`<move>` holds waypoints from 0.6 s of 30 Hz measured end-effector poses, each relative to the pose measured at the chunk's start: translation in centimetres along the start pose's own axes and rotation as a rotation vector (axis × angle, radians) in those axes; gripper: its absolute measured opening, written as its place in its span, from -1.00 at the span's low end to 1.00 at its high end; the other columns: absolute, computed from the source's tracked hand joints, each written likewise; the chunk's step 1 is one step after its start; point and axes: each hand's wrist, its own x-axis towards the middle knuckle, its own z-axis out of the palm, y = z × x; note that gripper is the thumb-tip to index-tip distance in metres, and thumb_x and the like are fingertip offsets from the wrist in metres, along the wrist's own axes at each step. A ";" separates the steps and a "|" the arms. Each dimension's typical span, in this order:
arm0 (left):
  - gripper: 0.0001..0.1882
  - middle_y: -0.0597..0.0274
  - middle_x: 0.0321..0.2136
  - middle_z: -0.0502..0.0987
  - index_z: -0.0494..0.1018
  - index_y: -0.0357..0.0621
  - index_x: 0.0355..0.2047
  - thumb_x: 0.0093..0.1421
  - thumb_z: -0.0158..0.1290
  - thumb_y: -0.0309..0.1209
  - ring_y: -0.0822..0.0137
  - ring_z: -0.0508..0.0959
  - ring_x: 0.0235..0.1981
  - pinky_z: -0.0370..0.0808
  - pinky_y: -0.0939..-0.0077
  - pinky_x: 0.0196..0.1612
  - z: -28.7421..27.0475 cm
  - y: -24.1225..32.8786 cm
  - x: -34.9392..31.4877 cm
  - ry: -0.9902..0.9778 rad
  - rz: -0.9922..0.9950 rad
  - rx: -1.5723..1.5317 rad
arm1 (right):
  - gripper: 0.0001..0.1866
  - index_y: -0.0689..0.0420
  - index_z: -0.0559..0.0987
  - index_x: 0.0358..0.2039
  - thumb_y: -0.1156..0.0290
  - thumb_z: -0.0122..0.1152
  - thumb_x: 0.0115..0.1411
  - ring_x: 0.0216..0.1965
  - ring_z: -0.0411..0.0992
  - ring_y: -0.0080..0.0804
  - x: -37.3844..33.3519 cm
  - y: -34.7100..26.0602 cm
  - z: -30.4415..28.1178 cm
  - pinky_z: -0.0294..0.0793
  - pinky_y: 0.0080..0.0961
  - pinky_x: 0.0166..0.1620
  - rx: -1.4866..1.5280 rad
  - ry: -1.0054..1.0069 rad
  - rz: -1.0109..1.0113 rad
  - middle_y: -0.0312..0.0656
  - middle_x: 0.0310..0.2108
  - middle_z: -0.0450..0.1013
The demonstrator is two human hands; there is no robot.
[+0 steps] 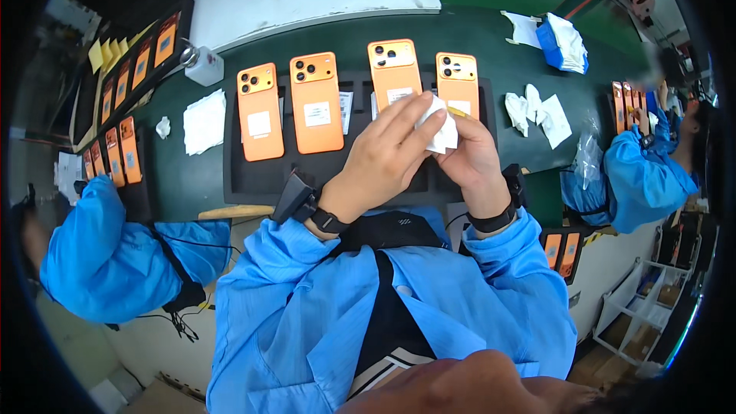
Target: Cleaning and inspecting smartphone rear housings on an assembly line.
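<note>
My left hand (383, 152) and my right hand (477, 159) meet over the near side of a black tray (295, 179). Both are closed on a folded white wipe (444, 136), which pokes out between the fingers. Something small and yellow (456, 112) shows at the right fingertips; I cannot make out what it is. Several orange phones lie back side up in a row on the tray, each with a white label. The left-end phone (261, 119) and its neighbour (317, 92) show whole. My hands partly cover the third phone (392, 69) and the right-end phone (455, 80).
A stack of white wipes (204, 123) and a pump bottle (204, 66) are left of the tray. Crumpled wipes (539, 111) and a blue wipe pack (563, 44) lie right. Blue-sleeved co-workers (115, 253) sit on both sides, near more orange phones (129, 149).
</note>
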 end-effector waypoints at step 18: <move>-0.72 0.06 -0.24 0.58 0.42 -0.35 -0.07 0.30 -0.18 -0.47 0.28 0.65 -0.28 0.63 0.41 -0.25 -1.5 -1.5 -3.2 0.084 -1.153 -1.425 | -0.59 0.33 0.44 0.02 0.24 -0.06 0.37 -0.12 0.55 -0.25 -2.3 2.5 -0.7 0.61 -0.21 -0.13 -0.081 -0.059 0.212 -0.09 -0.13 0.53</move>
